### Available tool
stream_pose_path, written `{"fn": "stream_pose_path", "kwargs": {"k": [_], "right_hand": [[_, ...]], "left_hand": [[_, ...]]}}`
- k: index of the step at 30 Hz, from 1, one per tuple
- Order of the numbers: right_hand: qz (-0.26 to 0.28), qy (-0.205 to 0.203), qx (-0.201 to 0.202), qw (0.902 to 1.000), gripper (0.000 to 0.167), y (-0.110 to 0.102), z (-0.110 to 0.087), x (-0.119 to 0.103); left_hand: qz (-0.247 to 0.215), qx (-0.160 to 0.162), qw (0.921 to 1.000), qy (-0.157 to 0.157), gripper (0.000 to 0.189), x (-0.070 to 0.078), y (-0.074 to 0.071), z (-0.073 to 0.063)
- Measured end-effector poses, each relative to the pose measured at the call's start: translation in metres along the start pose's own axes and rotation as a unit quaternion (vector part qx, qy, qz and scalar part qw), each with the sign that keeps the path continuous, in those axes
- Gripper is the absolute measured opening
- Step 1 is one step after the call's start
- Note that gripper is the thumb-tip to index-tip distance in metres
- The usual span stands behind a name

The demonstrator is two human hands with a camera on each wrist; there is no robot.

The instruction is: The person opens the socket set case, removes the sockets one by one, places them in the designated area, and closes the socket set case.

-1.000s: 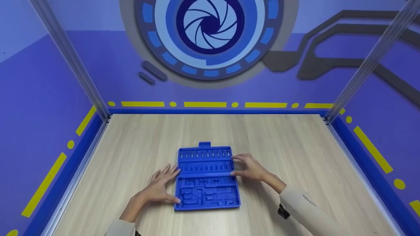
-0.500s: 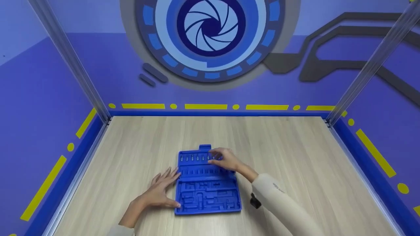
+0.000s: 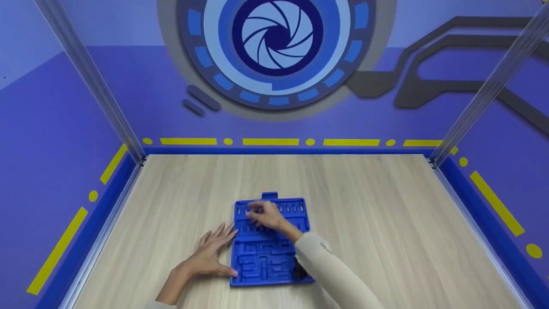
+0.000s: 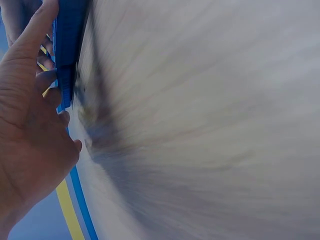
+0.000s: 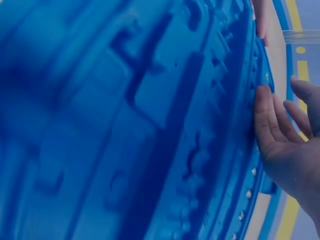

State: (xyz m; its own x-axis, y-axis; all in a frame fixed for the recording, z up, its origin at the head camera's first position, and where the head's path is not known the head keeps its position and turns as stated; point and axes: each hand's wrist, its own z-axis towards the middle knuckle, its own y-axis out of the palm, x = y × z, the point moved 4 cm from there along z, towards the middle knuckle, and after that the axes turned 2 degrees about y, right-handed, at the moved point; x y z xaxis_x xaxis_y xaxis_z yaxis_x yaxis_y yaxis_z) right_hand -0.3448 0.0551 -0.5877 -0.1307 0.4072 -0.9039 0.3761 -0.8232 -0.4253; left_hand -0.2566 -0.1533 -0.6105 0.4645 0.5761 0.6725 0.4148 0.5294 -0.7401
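A blue plastic tool case (image 3: pixel 270 284) lies unfolded on the table. Small metal screwdriver bits (image 3: pixel 288 208) stand in a row in its far half. Moulded recesses fill the near half. My left hand (image 3: pixel 208 257) rests along the left side, fingers spread and thumb at the near corner; in the left wrist view it lies against the case wall (image 4: pixel 70 35). Over the left part of the bit row is my right hand (image 3: pixel 268 216), hiding some bits. Its fingers (image 5: pixel 270 120) look fairly straight in the right wrist view, with the thumb apart and nothing visible between them.
The wooden tabletop (image 3: pixel 364 201) surrounds the case. Blue panels with yellow markings (image 3: pixel 270 141) and metal corner posts (image 3: pixel 92 81) enclose the back and sides. A latch tab (image 3: pixel 269 195) sticks out from the case's far edge.
My right hand has moved from the case's right edge leftward across the bit row to its left part. My left hand stays at the left side, and the case keeps its place.
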Motion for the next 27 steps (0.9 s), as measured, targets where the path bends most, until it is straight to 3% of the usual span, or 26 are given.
{"fn": "stream_pose_path", "kwargs": {"k": [4, 7, 11, 14, 18, 27], "right_hand": [[-0.042, 0.002, 0.035, 0.9985, 0.039, 0.006, 0.006, 0.001], [-0.118, 0.007, 0.050, 0.9917, 0.038, 0.011, 0.011, -0.004], [-0.230, 0.033, 0.062, 0.9707, 0.035, 0.020, 0.019, -0.011], [-0.280, 0.058, 0.068, 0.9560, 0.034, 0.027, 0.022, -0.014], [-0.310, 0.079, 0.078, 0.9444, 0.033, 0.032, 0.025, -0.015], [-0.311, 0.109, 0.085, 0.9404, 0.033, 0.031, 0.031, -0.013]], "left_hand": [[-0.007, 0.002, 1.0000, 0.002, 0.121, -0.001, 0.001, 0.001], [-0.013, 0.003, 0.9999, 0.002, 0.121, -0.002, 0.001, 0.002], [-0.023, 0.006, 0.9997, 0.003, 0.121, -0.004, 0.001, 0.001], [-0.025, 0.009, 0.9997, 0.002, 0.121, -0.004, 0.001, -0.001], [-0.019, 0.008, 0.9998, 0.000, 0.121, -0.004, 0.001, -0.003], [-0.013, 0.004, 0.9999, 0.004, 0.120, -0.002, -0.001, 0.001]]}}
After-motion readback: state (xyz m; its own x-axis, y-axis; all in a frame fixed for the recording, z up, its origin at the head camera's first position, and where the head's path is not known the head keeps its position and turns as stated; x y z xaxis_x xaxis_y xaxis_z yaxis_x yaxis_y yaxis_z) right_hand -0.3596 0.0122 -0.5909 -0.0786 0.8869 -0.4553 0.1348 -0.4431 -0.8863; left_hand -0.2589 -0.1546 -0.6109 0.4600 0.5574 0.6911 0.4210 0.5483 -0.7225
